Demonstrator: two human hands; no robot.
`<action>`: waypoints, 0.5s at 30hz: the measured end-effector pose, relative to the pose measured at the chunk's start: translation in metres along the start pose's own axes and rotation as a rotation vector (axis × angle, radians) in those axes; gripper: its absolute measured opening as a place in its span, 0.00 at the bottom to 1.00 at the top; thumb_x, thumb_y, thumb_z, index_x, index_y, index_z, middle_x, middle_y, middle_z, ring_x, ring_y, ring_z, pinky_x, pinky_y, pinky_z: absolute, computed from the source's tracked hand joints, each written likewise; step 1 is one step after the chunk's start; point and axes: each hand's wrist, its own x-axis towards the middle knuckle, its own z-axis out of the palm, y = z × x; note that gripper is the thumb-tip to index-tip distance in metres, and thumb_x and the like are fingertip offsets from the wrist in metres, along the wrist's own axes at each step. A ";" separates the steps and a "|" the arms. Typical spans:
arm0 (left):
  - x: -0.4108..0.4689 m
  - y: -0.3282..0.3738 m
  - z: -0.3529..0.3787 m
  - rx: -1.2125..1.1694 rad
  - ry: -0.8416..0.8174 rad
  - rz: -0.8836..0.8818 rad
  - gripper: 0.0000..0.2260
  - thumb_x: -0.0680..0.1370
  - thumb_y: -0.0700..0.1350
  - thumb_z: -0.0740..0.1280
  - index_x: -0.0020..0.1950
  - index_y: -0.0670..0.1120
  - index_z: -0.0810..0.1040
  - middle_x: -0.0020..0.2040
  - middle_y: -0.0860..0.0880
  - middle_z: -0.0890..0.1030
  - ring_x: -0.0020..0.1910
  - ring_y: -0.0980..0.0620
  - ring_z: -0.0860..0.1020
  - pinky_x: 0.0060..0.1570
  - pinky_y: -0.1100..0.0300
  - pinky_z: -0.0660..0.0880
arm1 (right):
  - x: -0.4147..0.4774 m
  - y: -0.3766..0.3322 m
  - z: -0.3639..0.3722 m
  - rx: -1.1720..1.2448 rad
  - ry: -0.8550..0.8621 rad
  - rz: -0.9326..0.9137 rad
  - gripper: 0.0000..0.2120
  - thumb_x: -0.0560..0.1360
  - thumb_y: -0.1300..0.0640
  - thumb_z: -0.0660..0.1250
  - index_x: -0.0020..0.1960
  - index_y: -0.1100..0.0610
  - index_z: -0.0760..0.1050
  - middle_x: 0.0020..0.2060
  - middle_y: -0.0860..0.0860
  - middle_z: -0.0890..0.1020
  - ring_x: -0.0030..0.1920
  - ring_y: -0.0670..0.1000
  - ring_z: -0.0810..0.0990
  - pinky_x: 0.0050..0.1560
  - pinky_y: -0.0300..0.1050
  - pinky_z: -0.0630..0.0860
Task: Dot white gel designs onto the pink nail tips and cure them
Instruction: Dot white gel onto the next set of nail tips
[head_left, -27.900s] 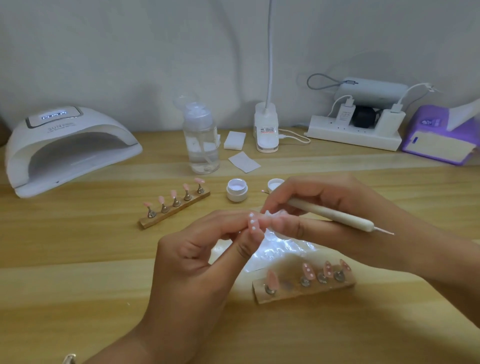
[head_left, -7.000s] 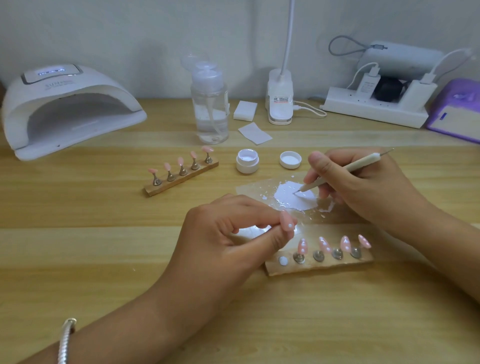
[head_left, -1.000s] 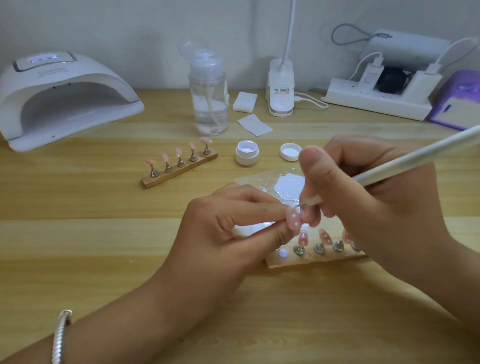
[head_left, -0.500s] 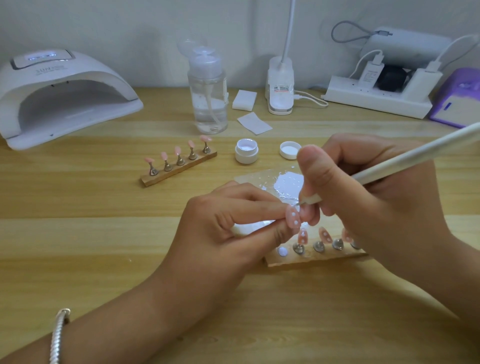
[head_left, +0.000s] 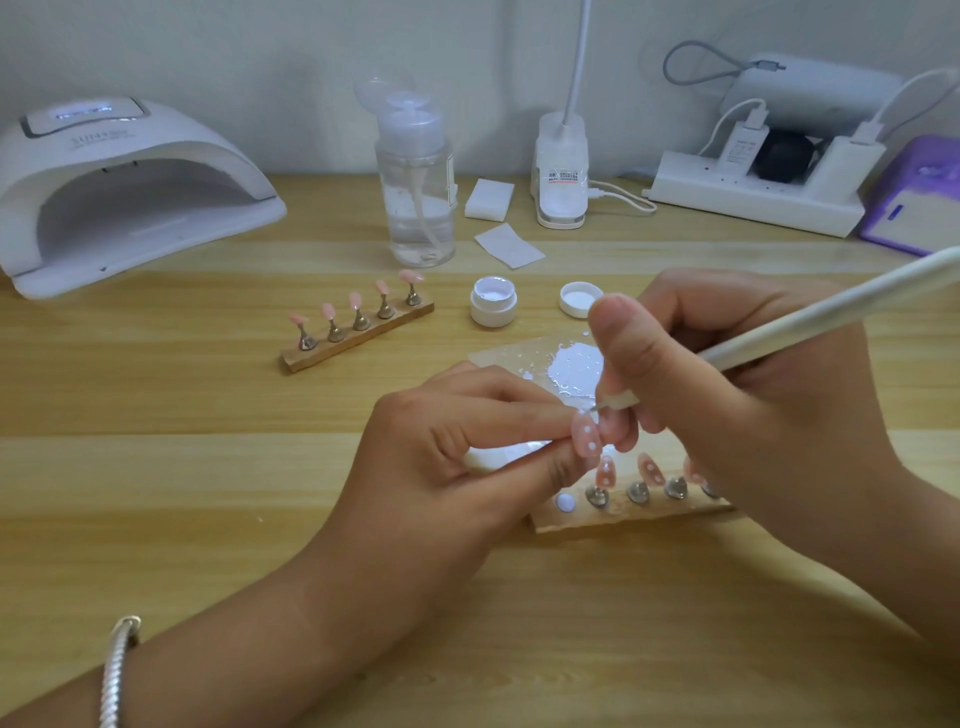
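Observation:
My left hand (head_left: 457, 457) pinches a pink nail tip (head_left: 585, 437) that carries two white dots. My right hand (head_left: 727, 395) grips a white dotting pen (head_left: 810, 327), whose fine point touches the top edge of that tip. Just below lies a wooden holder (head_left: 623, 514) with dotted pink tips on metal stands and one bare white pad at its left end; my right hand hides its right part. Behind my hands a clear sheet (head_left: 519, 358) bears a puddle of white gel (head_left: 576, 364). A second wooden holder (head_left: 358, 332) with several plain pink tips sits further left.
An open gel pot (head_left: 493, 301) and its lid (head_left: 579, 300) stand behind the sheet. A white curing lamp (head_left: 119, 192) fills the back left. Pump bottle (head_left: 415, 192), wipes (head_left: 509, 244), desk lamp base (head_left: 561, 171), power strip (head_left: 753, 197) and purple box (head_left: 914, 208) line the back.
Over the last second the pen point stays at the held tip's top edge with only slight shifts. Seven seconds ago the pen was dipping in the white gel puddle.

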 end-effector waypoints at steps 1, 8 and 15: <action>0.000 0.000 0.000 0.001 -0.001 0.001 0.06 0.73 0.48 0.73 0.48 0.54 0.87 0.44 0.56 0.85 0.49 0.49 0.82 0.49 0.55 0.78 | 0.000 0.000 0.000 -0.001 -0.001 -0.003 0.18 0.76 0.52 0.66 0.32 0.62 0.75 0.23 0.46 0.78 0.23 0.44 0.78 0.22 0.26 0.66; 0.000 -0.001 0.000 -0.002 0.007 -0.004 0.05 0.74 0.48 0.73 0.48 0.53 0.88 0.45 0.58 0.85 0.49 0.51 0.82 0.49 0.60 0.77 | 0.004 0.006 -0.005 0.081 0.017 -0.043 0.17 0.79 0.55 0.65 0.33 0.59 0.74 0.23 0.50 0.77 0.23 0.46 0.77 0.27 0.33 0.71; 0.000 -0.002 0.000 0.015 0.035 0.011 0.04 0.74 0.49 0.73 0.46 0.53 0.87 0.44 0.61 0.85 0.48 0.56 0.82 0.48 0.69 0.73 | 0.023 0.004 -0.020 0.226 0.149 -0.052 0.17 0.79 0.54 0.64 0.32 0.54 0.75 0.22 0.46 0.71 0.22 0.53 0.74 0.27 0.39 0.71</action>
